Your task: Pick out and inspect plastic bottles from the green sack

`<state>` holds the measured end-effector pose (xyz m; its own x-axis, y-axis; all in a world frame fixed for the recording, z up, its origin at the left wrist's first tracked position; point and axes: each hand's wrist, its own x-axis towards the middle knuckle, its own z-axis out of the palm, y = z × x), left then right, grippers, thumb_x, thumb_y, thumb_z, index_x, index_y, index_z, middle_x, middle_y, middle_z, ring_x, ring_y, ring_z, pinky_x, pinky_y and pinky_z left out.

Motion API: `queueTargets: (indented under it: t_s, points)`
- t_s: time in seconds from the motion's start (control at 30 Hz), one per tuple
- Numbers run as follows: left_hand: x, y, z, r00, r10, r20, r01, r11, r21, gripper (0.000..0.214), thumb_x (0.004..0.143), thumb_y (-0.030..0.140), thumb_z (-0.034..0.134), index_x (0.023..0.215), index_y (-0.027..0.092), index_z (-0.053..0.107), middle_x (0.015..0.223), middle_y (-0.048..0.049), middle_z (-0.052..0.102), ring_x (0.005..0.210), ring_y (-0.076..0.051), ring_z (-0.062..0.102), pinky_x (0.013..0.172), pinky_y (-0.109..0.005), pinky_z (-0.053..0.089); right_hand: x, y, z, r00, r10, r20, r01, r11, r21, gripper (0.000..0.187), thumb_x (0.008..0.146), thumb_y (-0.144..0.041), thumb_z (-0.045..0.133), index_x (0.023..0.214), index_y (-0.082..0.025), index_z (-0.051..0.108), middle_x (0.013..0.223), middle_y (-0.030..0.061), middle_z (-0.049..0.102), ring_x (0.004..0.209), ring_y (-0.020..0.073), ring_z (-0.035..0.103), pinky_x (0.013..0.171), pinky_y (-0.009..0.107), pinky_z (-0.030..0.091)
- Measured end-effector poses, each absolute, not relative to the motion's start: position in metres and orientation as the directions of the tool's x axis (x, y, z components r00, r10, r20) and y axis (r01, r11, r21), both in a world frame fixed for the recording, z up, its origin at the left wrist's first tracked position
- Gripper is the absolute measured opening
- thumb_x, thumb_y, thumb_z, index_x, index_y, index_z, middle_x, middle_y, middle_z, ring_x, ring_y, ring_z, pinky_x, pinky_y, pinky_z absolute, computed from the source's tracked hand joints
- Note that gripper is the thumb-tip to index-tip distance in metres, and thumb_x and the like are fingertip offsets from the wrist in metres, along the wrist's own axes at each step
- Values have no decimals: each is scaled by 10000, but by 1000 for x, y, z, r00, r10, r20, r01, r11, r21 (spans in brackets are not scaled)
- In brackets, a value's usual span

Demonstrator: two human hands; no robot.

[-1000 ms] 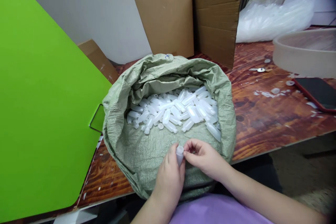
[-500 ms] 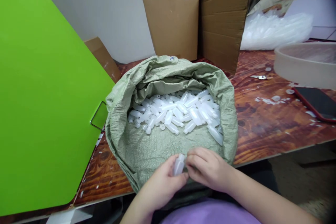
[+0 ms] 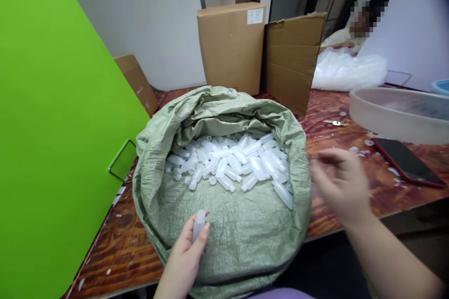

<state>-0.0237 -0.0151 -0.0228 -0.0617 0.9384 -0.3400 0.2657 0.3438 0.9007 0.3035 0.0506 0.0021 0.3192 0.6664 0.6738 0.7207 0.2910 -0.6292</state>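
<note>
Over the near part of an open green woven sack (image 3: 224,229), head view: left hand (image 3: 184,250) grips one small translucent bottle (image 3: 198,230) between thumb and fingers, neck end up, slightly tilted. Behind it, inside the sack, a heap of similar bottles (image 3: 233,159) lies in mixed directions. Right hand (image 3: 340,184) is off to the right, just beyond the sack's rim, over the red-brown wooden table (image 3: 326,215); fingers partly curled and blurred, so I cannot tell whether it is open, closed or holding something. Near it: a dark phone with a red edge (image 3: 409,162), a pale round tub (image 3: 393,114), a key (image 3: 335,123). A bright green board (image 3: 70,140) stands left of the sack.
</note>
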Motion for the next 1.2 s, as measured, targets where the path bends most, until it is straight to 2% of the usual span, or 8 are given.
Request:
queueTargets:
  t_s: [0.1, 0.17, 0.23, 0.47, 0.6, 0.8, 0.97, 1.2]
  points:
    - [-22, -17, -30, -51, 945, -324, 308, 324, 894, 641, 747, 597, 524, 1205, 150, 478, 1117, -101, 585, 1065, -250, 513, 921, -346, 385, 237, 62, 11, -339, 843, 418, 757, 508, -412, 194, 843, -232, 472, 1002, -171, 565, 905, 91, 613, 819, 201, 600, 733, 329, 481]
    - [-22, -21, -36, -45, 958, -282, 321, 281, 904, 615, 768, 566, 515, 1223, 157, 453, 1298, -123, 495, 1219, -259, 420, 1040, -373, 284, 190, 74, 14, -667, 736, 113, 699, 671, -248, 193, 865, -207, 421, 941, -174, 595, 838, 79, 629, 755, 201, 614, 662, 308, 474]
    - [-23, -25, -41, -49, 968, -247, 325, 249, 912, 586, 800, 535, 492, 1246, 166, 404, 1294, -135, 504, 1195, -251, 454, 1037, -392, 292, 148, 89, 13, -745, 665, 52, 643, 737, -206, 185, 854, -177, 429, 911, -176, 604, 853, 75, 634, 757, 199, 620, 635, 287, 466]
    - [-30, -29, -42, -123, 945, -302, 117, 316, 942, 584, 759, 615, 506, 1115, 159, 421, 909, -70, 633, 717, -176, 578, 663, -302, 457, 62, 127, -4, -805, 590, 63, 584, 806, -96, 231, 818, -104, 443, 998, -107, 587, 945, 151, 608, 810, 258, 618, 627, 331, 472]
    - [-34, -28, -37, -108, 939, -327, -51, 323, 945, 598, 713, 611, 580, 1089, 157, 481, 793, -15, 594, 672, -149, 555, 659, -292, 449, 56, 125, -11, -831, 552, 63, 549, 834, -59, 257, 852, -67, 370, 989, -57, 588, 901, 178, 611, 768, 257, 612, 612, 347, 463]
    - [-35, -26, -36, -95, 952, -291, -70, 285, 956, 398, 796, 552, 513, 857, 159, 520, 673, 35, 495, 550, -98, 457, 563, -245, 387, 79, 117, -14, -913, 396, 93, 391, 918, -66, 190, 887, -151, 423, 908, -106, 607, 927, 126, 625, 910, 240, 552, 790, 352, 434]
    - [-36, -28, -38, -140, 942, -305, -38, 303, 952, 515, 740, 437, 612, 1137, 183, 404, 747, 27, 515, 593, -118, 450, 558, -239, 357, 109, 98, -4, -875, 456, 161, 435, 888, -150, 137, 839, -215, 518, 933, -139, 583, 904, 90, 631, 858, 210, 569, 747, 307, 461]
    - [-26, -23, -21, 12, 980, -199, 254, 189, 949, 260, 807, 321, 514, 1034, 200, 478, 886, -10, 552, 813, -170, 508, 763, -277, 388, 148, 84, 2, -699, 654, 291, 457, 720, -522, 261, 795, -227, 545, 1044, -153, 572, 941, 86, 649, 867, 202, 596, 780, 324, 478]
